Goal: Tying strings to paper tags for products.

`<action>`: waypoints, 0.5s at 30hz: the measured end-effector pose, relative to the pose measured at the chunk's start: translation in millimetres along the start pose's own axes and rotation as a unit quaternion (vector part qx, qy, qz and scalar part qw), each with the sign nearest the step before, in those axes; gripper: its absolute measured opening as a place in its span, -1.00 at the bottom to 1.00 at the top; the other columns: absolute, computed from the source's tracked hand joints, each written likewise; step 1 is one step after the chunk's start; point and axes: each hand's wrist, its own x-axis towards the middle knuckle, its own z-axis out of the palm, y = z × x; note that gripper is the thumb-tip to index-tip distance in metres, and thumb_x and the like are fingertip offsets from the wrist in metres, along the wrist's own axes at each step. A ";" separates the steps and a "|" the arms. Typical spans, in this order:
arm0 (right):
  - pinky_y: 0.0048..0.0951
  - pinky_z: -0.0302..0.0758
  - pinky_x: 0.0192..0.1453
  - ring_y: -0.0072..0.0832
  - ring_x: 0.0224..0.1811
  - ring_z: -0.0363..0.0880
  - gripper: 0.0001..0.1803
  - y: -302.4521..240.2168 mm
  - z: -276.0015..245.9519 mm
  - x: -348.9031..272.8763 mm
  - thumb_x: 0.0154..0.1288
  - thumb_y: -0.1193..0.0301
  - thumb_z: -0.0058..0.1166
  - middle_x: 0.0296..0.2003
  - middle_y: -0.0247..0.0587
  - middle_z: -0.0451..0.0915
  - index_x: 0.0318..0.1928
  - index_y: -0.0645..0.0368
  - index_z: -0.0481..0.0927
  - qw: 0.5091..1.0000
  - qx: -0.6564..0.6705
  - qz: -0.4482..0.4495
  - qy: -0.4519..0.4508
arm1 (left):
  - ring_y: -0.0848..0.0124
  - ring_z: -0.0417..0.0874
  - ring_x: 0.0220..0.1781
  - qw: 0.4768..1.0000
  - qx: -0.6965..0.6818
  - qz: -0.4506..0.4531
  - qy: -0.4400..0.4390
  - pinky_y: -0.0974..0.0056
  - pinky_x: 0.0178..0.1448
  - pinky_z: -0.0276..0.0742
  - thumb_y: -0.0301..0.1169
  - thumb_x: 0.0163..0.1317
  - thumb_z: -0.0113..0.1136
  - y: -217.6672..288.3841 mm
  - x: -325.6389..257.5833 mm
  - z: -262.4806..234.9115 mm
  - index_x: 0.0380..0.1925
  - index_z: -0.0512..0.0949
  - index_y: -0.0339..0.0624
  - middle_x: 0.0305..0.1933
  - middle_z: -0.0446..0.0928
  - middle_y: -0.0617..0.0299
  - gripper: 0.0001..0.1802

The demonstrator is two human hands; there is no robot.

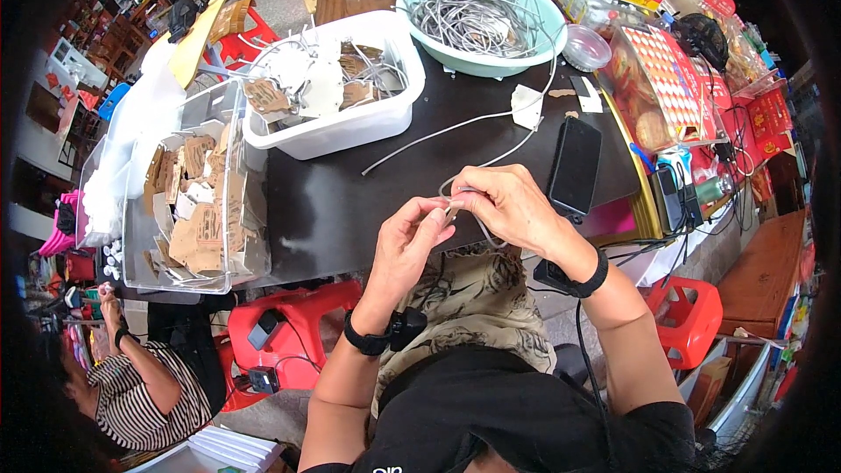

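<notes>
My left hand (410, 238) and my right hand (508, 204) meet over the table's near edge, fingertips pinched together. Between them is a thin grey cord (512, 151), which loops around by my right hand and runs back toward the far bowl. What else the fingertips might hold is too small to make out. Beyond my hands, a loose cord end (429, 139) lies on the dark table (342, 193), passing by a small white card piece (526, 107).
A pale green bowl (473, 61) holds coiled grey cord. Left of it, a white tub (328, 142) contains cards with cords. Torn cardboard fills a clear bin (175, 276). A black phone (575, 162) lies right. Red stools (280, 333) flank me; another person (153, 385) sits left.
</notes>
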 end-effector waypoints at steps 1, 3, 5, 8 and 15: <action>-0.14 0.51 -0.32 -0.02 -0.40 0.64 -0.85 3.2 2.8 -0.5 0.30 0.41 0.10 -0.46 0.01 0.63 -0.22 0.23 0.60 1.000 0.000 0.000 0.000 | 0.42 0.61 0.06 1.000 0.011 -0.017 -0.007 0.19 0.21 0.64 -0.36 0.52 -0.04 0.6 -0.3 0.1 -0.05 0.52 -0.35 0.03 0.56 0.13 -0.74; -0.15 0.49 -0.34 -0.02 -0.42 0.62 -0.88 7.3 8.1 -2.2 0.30 0.44 0.08 -0.49 0.02 0.59 -0.29 0.27 0.54 0.998 0.035 -0.023 0.043 | 0.41 0.62 0.03 0.995 0.096 -0.032 -0.016 0.17 0.20 0.65 -0.36 0.52 -0.04 9.9 0.5 -4.5 -0.06 0.53 -0.36 0.00 0.57 0.13 -0.74; -0.18 0.49 -0.33 -0.03 -0.41 0.63 -0.89 3.3 6.7 -3.4 0.29 0.46 0.08 -0.48 0.03 0.59 -0.29 0.28 0.54 0.998 0.047 0.006 0.041 | 0.39 0.63 0.01 0.982 0.180 -0.048 -0.025 0.14 0.18 0.66 -0.36 0.51 -0.03 11.0 1.1 -6.5 -0.06 0.54 -0.36 -0.04 0.58 0.14 -0.73; -0.22 0.51 -0.32 -0.05 -0.40 0.64 -0.91 4.4 9.7 -3.9 0.28 0.49 0.08 -0.44 0.03 0.60 -0.29 0.29 0.54 0.997 0.061 0.013 0.044 | 0.47 0.63 -0.10 0.996 -0.059 -0.071 0.004 0.18 0.08 0.71 -0.30 0.49 0.05 5.0 -2.7 -9.5 -0.10 0.59 -0.36 -0.14 0.59 0.19 -0.71; -0.26 0.55 -0.33 -0.09 -0.36 0.66 -0.92 10.9 12.2 -5.8 0.27 0.52 0.10 -0.37 -0.06 0.64 -0.25 0.26 0.56 0.994 0.026 -0.063 0.089 | 0.35 0.67 -0.03 0.980 -0.132 -0.146 -0.040 0.14 0.13 0.68 -0.31 0.50 0.02 13.8 -4.0 -13.1 -0.01 0.54 -0.36 -0.03 0.60 0.11 -0.70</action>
